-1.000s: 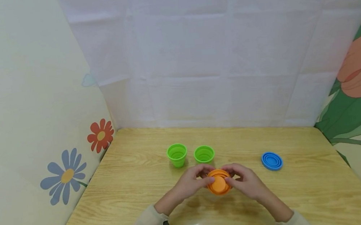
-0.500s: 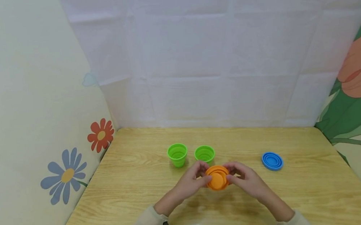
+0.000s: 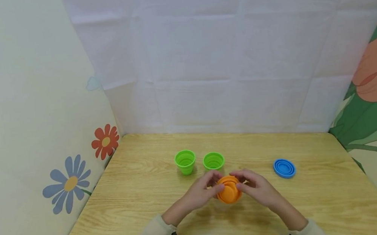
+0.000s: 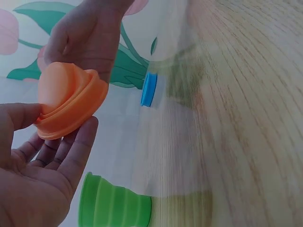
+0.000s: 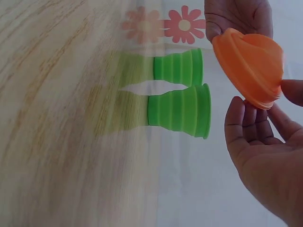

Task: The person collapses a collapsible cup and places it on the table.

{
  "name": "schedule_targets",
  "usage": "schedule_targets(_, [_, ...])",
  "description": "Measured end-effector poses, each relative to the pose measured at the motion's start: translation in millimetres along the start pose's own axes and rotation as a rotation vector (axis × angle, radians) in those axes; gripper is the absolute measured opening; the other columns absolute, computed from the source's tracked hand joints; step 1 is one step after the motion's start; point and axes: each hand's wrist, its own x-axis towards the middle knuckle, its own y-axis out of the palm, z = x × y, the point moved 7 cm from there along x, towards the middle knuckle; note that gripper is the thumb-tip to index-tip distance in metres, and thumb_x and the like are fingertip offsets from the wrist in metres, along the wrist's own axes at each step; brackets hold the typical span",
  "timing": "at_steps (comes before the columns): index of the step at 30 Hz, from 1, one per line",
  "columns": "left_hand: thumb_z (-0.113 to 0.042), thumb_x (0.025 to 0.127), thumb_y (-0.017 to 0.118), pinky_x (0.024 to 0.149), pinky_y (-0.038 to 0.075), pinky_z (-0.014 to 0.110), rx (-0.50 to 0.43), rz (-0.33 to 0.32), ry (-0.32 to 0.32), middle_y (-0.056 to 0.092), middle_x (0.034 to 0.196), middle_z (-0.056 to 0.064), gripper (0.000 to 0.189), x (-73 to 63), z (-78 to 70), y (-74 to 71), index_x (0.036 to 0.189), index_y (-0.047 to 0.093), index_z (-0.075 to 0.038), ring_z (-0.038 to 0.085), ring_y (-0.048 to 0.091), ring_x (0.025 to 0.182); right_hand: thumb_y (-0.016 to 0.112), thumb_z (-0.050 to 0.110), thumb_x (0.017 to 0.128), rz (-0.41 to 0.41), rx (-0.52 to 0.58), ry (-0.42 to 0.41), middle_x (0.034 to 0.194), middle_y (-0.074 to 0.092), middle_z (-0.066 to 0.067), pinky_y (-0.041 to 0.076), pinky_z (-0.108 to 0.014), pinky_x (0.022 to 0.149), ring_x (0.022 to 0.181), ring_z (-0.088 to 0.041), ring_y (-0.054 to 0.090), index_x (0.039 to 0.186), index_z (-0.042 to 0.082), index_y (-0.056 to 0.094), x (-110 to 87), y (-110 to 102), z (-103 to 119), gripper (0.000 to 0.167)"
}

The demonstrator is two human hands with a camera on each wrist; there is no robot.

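Observation:
Both hands hold an orange collapsible cup (image 3: 229, 192) above the table, its base turned toward the head camera. My left hand (image 3: 202, 190) pinches its left side, thumb on the base side and fingers at the rim. On the opposite side my right hand (image 3: 257, 187) grips it the same way. In the left wrist view the orange cup (image 4: 71, 99) is partly pushed out, its folds uneven and slanted. Just beyond the hands two green collapsible cups stand expanded and upright, a left one (image 3: 185, 163) and a right one (image 3: 213, 161), the latter's lower part hidden.
A blue collapsible cup (image 3: 284, 168) lies folded flat on the wooden table (image 3: 142, 205), right of the hands. A white cloth (image 3: 196, 56) hangs behind the table's back edge. Walls with painted flowers (image 3: 70, 183) flank both sides.
The orange cup rose slightly and tilted, then came back down between the hands. Its base now bulges out more than before. The green and blue cups have stayed put.

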Motion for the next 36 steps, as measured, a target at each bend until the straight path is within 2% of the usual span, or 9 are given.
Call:
schedule_targets(3, [-0.014,0.103,0.059,0.077,0.062,0.037,-0.080,-0.018,-0.027,0.059,0.108,0.011,0.027,-0.3,0.3,-1.5,0.124,0.052,0.001,0.015,0.060,0.092,0.061,0.012,0.102,-0.001,0.035,-0.005,0.125,0.060,-0.022,0.055,-0.024,0.091,0.108,-0.011,0.058,0.140,-0.002,0.053,-1.7,-0.1,-2.6,0.041])
schedule_targets(7, [-0.013,0.104,0.057,0.078,0.062,0.034,-0.155,-0.031,-0.046,0.056,0.109,0.011,0.027,-0.1,1.3,-2.5,0.125,0.047,0.002,0.016,0.061,0.094,0.062,0.008,0.101,0.023,0.087,-0.041,0.128,0.059,-0.026,0.056,-0.025,0.091,0.108,-0.009,0.060,0.143,-0.005,0.048,-3.4,2.0,-4.3,0.046])
schedule_targets(12, [-0.018,0.106,0.056,0.078,0.063,0.035,-0.148,-0.027,-0.049,0.059,0.111,0.014,0.029,-0.2,1.2,-2.2,0.123,0.050,0.003,0.016,0.064,0.093,0.062,0.007,0.100,0.030,0.094,-0.071,0.124,0.062,-0.025,0.057,-0.027,0.089,0.104,-0.013,0.061,0.141,-0.005,0.051,-3.6,2.9,-2.7,0.043])
schedule_targets(19, [-0.023,0.106,0.055,0.077,0.063,0.038,-0.134,0.034,-0.060,0.058,0.117,0.015,0.033,0.9,2.1,3.3,0.129,0.054,0.002,0.019,0.069,0.094,0.062,0.017,0.102,0.032,0.041,0.020,0.124,0.065,-0.016,0.057,-0.028,0.087,0.105,-0.016,0.059,0.138,0.004,0.058,-2.2,1.6,-3.5,0.038])
schedule_targets(24, [-0.023,0.107,0.053,0.076,0.063,0.038,-0.141,0.014,-0.081,0.058,0.120,0.016,0.034,-0.2,2.3,2.2,0.131,0.052,0.001,0.021,0.069,0.095,0.062,0.014,0.102,0.022,0.060,0.003,0.120,0.064,-0.019,0.058,-0.027,0.087,0.104,-0.014,0.060,0.138,0.000,0.057,-1.5,2.8,-3.5,0.039])
schedule_targets(28, [-0.027,0.108,0.051,0.077,0.063,0.037,-0.151,-0.018,-0.091,0.058,0.122,0.017,0.036,-0.4,2.2,-0.2,0.131,0.049,0.002,0.020,0.068,0.096,0.063,0.011,0.101,0.040,0.095,-0.045,0.120,0.062,-0.021,0.058,-0.027,0.087,0.103,-0.014,0.061,0.142,-0.003,0.051,-2.3,4.4,-2.1,0.045])
schedule_targets(31, [-0.028,0.108,0.050,0.079,0.063,0.039,-0.174,-0.011,-0.093,0.057,0.121,0.018,0.038,-1.3,2.1,0.0,0.130,0.047,0.003,0.020,0.068,0.097,0.064,0.010,0.100,0.048,0.099,-0.068,0.121,0.062,-0.021,0.058,-0.027,0.087,0.103,-0.014,0.061,0.143,-0.003,0.050,-3.1,5.1,-1.5,0.047])
schedule_targets(36, [-0.027,0.107,0.053,0.082,0.062,0.040,-0.192,0.019,-0.108,0.060,0.122,0.017,0.040,-1.9,3.2,1.8,0.133,0.048,0.003,0.019,0.067,0.100,0.064,0.011,0.100,0.034,0.076,-0.056,0.123,0.062,-0.020,0.058,-0.026,0.087,0.103,-0.014,0.060,0.141,-0.001,0.053,-3.2,4.6,-3.2,0.044])
